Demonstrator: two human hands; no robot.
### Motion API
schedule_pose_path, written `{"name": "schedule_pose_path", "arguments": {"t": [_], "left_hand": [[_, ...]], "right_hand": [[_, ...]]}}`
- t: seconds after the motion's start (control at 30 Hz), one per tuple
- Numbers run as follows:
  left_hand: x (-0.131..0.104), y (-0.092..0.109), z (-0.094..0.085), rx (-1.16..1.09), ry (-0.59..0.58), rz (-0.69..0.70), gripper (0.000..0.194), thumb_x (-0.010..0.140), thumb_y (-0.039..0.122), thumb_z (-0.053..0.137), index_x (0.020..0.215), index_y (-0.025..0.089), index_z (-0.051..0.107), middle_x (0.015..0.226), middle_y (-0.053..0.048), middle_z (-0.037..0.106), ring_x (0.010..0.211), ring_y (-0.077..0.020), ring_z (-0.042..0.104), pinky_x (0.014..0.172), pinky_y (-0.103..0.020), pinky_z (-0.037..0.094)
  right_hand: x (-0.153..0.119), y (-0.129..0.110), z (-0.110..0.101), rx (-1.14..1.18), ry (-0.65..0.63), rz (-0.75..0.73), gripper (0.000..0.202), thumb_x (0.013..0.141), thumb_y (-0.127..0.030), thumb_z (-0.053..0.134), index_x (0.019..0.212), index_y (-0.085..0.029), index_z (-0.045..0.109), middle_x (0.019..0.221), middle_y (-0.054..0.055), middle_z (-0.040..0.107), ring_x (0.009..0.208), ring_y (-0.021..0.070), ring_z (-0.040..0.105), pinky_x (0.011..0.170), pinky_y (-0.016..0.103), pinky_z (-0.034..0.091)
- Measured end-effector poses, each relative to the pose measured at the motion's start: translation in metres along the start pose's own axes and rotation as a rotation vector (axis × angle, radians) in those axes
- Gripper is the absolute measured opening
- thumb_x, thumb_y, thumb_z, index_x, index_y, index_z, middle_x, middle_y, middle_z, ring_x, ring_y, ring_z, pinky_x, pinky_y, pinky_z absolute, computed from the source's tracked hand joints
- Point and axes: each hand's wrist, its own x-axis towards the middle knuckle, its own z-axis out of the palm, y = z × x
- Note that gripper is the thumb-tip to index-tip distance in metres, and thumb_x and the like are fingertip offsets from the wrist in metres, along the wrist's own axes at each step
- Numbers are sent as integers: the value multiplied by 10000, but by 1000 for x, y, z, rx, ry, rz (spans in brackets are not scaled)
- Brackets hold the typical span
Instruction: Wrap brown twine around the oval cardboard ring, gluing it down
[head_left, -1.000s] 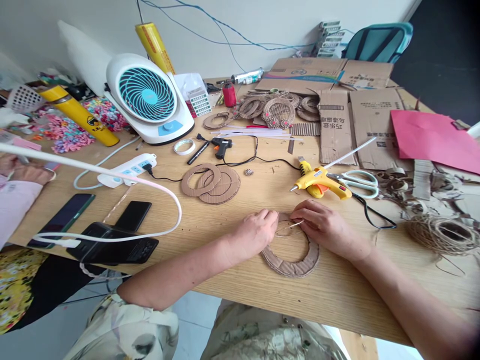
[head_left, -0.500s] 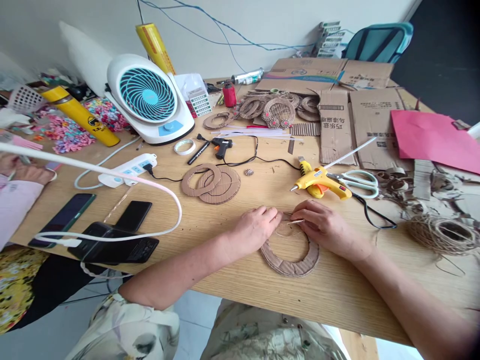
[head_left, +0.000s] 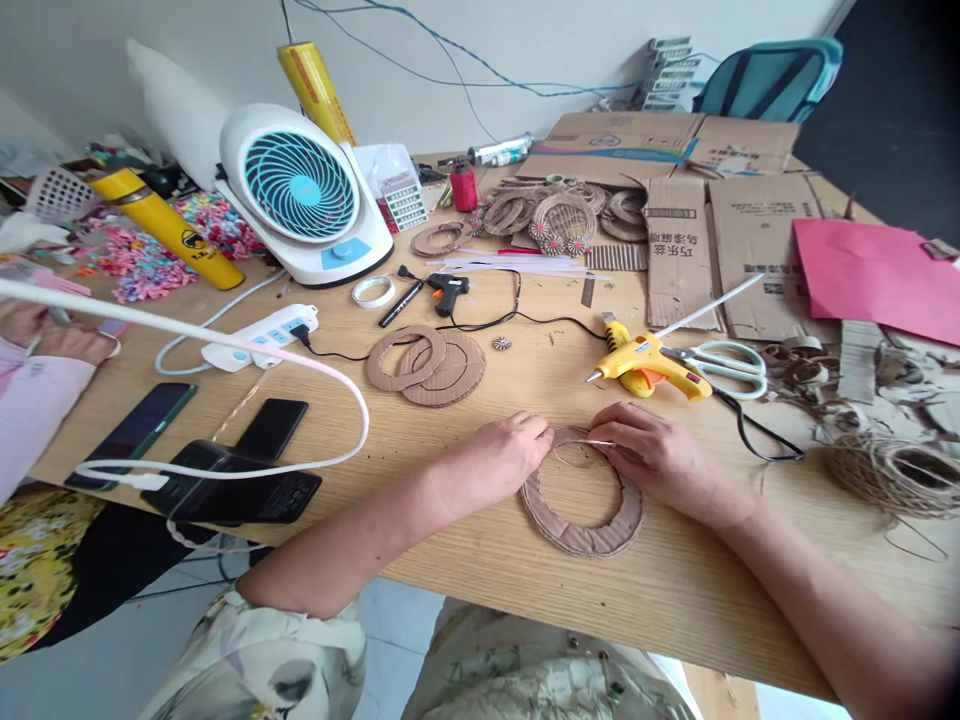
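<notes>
A cardboard ring [head_left: 581,533] lies flat on the table before me. My left hand [head_left: 510,450] has its fingers closed on the ring's upper left edge. At the upper right edge, my right hand [head_left: 649,450] pinches a thin pale strand [head_left: 598,442], maybe twine, which crosses the ring near its top. A fine loop of it seems to hang inside the opening. Beyond my right hand lies a yellow glue gun [head_left: 645,363] with a clear glue stick in its back, next to scissors [head_left: 727,367]. Another ring [head_left: 382,372] overlaps a round cardboard disc [head_left: 465,375] farther left.
A ball of twine [head_left: 862,480] and cardboard scraps [head_left: 862,370] lie at the right. A fan [head_left: 300,190], power strip [head_left: 262,335] and phones [head_left: 135,435] occupy the left; a white cable [head_left: 366,410] arches over there. A co-worker's hand [head_left: 75,343] shows at far left.
My left hand has drawn slightly left along the ring, leaving a wider gap between my hands. The view has shifted a little; the ring stays in place.
</notes>
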Motion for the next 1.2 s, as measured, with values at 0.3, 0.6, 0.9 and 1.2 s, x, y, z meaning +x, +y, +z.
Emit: {"name": "schedule_pose_path", "arguments": {"t": [0.3, 0.6, 0.9, 1.2], "left_hand": [[5, -14, 0, -157, 5, -27, 208, 980, 51, 468, 1005, 143, 652, 948, -35, 630, 868, -139, 623, 791, -238, 534], [-1, -9, 0, -61, -5, -10, 220, 983, 58, 461, 1049, 141, 653, 1011, -60, 634, 905, -157, 631, 779, -255, 536], [0, -4, -6, 47, -33, 7, 302, 948, 7, 454, 1195, 125, 583, 1047, -87, 635, 973, -198, 640, 800, -298, 550], [5, -4, 0, 76, -1, 5, 305, 981, 78, 459, 1254, 167, 561, 1159, -72, 600, 1008, -191, 624, 766, -281, 534]], "right_hand": [[3, -7, -5, 1, -10, 16, 200, 958, -147, 518, 1041, -223, 684, 1044, 88, 676, 944, 189, 653, 804, 327, 570], [4, -7, -5, 13, -13, 23, 211, 960, -158, 521, 1059, -233, 693, 1054, 92, 680, 955, 196, 658, 818, 338, 574], [3, -5, -3, -6, -2, -6, 228, 967, -173, 503, 1078, -233, 693, 1052, 97, 685, 942, 198, 665, 816, 350, 584], [5, -8, -6, -20, -3, -17, 220, 967, -165, 510, 1069, -226, 694, 1050, 101, 689, 936, 202, 666, 798, 353, 587]]}}
